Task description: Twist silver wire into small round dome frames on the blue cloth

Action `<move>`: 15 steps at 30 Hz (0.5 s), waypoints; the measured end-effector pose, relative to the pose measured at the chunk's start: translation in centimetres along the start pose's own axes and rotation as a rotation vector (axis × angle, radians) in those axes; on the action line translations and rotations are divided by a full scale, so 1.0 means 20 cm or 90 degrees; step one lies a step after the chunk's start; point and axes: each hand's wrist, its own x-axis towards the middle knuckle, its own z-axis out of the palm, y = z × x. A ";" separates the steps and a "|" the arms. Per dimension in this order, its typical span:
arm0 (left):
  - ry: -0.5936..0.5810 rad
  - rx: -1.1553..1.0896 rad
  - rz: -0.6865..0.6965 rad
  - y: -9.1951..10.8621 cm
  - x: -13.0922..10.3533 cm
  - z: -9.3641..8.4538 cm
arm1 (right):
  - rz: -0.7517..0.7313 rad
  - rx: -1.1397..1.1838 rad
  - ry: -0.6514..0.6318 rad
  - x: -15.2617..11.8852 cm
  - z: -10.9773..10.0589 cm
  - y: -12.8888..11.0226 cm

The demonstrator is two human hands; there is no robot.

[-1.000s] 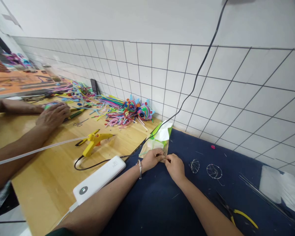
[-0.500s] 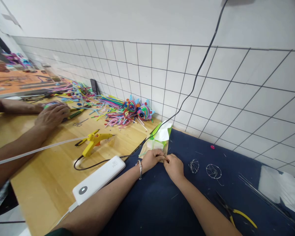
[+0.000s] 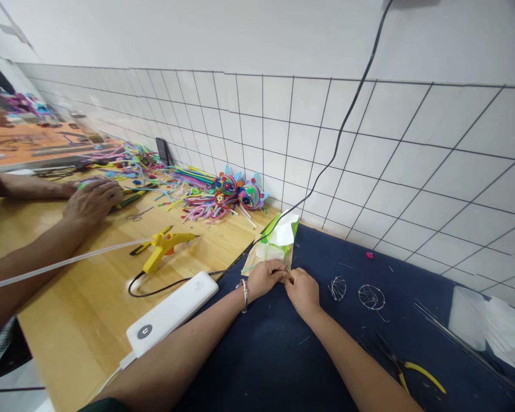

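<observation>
My left hand (image 3: 265, 278), with a silver bangle at the wrist, and my right hand (image 3: 302, 290) meet fingertip to fingertip over the dark blue mat (image 3: 257, 349). Both are closed in a pinch, and whatever lies between the fingers is too small to make out. Just behind them is a green and tan packet (image 3: 266, 234) with white paper (image 3: 284, 228) on it. To the right of my right hand lie two thin wire shapes, one narrow (image 3: 337, 288) and one round (image 3: 371, 297).
Yellow-handled pliers (image 3: 420, 375), thin wires (image 3: 446, 329) and clear plastic (image 3: 467, 317) lie right. Leftward are a white power bank (image 3: 171, 315), a yellow glue gun (image 3: 167, 246), scissors (image 3: 139, 215), colourful pipe cleaners (image 3: 197, 194) and another person's hands (image 3: 92, 200). A black cable (image 3: 339, 137) hangs down.
</observation>
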 end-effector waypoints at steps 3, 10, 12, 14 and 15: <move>0.001 0.012 0.004 0.00 0.00 0.00 | -0.007 0.007 -0.022 0.00 -0.02 0.00; -0.001 0.032 0.022 0.03 0.00 -0.02 | -0.046 0.030 -0.094 0.00 -0.15 0.03; -0.001 0.036 0.027 0.04 0.00 -0.02 | -0.060 0.035 -0.109 -0.02 -0.22 0.07; -0.001 0.039 0.028 0.04 0.01 -0.02 | -0.068 0.038 -0.125 -0.05 -0.29 0.14; -0.002 0.040 0.027 0.04 0.01 -0.03 | -0.069 0.038 -0.140 -0.07 -0.32 0.17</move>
